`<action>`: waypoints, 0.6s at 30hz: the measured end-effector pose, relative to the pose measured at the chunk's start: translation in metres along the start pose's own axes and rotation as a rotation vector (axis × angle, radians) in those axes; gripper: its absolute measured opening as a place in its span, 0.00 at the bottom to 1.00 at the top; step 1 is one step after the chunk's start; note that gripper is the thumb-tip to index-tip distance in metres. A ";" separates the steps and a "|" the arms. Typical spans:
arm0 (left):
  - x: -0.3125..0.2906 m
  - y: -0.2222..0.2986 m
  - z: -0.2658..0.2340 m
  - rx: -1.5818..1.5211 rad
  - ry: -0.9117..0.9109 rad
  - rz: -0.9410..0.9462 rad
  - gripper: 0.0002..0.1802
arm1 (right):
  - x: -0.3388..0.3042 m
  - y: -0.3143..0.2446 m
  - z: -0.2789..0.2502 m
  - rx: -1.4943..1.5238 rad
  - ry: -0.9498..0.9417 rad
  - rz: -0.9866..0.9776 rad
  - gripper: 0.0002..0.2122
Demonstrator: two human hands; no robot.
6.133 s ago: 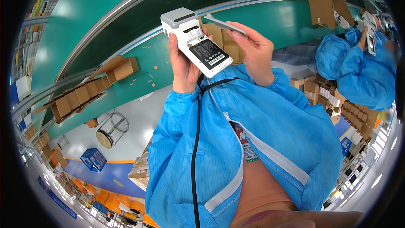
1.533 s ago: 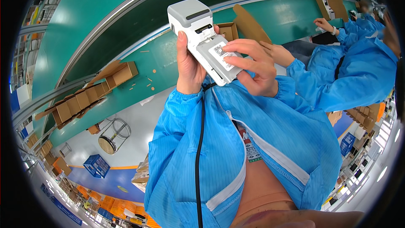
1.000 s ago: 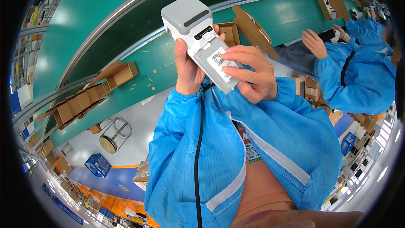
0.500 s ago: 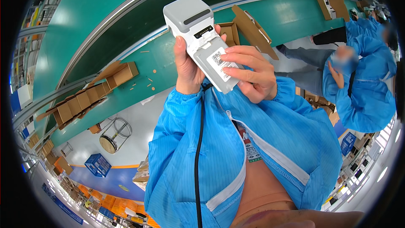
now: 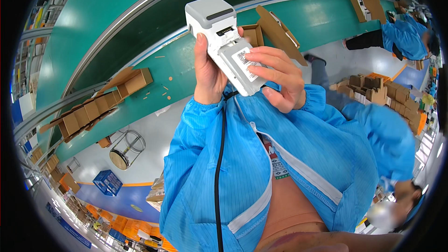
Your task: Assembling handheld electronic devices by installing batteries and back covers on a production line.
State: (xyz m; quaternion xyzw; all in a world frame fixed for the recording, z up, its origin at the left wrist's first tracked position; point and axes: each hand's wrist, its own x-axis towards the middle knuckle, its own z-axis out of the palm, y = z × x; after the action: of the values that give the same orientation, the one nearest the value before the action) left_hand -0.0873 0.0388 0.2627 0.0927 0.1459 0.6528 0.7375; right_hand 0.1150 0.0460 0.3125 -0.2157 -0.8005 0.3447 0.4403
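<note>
With the green counter (image 5: 161, 72) beyond, your left grip (image 5: 208, 77) is closed around the white handheld terminal (image 5: 218, 32), while your right grip (image 5: 282, 73) lays fingertips on its grey cover (image 5: 232, 60), pinching or not I cannot tell, seemingly fitting it, which next calls for level, even pressure.

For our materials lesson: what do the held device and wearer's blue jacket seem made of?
Held device: probably hard plastic, smooth and satin; crisp moulded edges suggest it.
Wearer's blue jacket: likely thin synthetic fabric, faintly shiny, finely striped and creased; exact fibre unclear.
</note>
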 end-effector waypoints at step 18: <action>0.005 0.004 0.006 0.229 0.270 0.000 0.44 | -0.005 0.015 0.005 -0.016 0.008 0.030 0.24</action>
State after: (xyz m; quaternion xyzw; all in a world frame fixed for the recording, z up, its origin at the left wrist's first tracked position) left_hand -0.0879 0.0447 0.2694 0.0874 0.3169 0.6385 0.6959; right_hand 0.1143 0.0510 0.2963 -0.2325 -0.7982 0.3438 0.4365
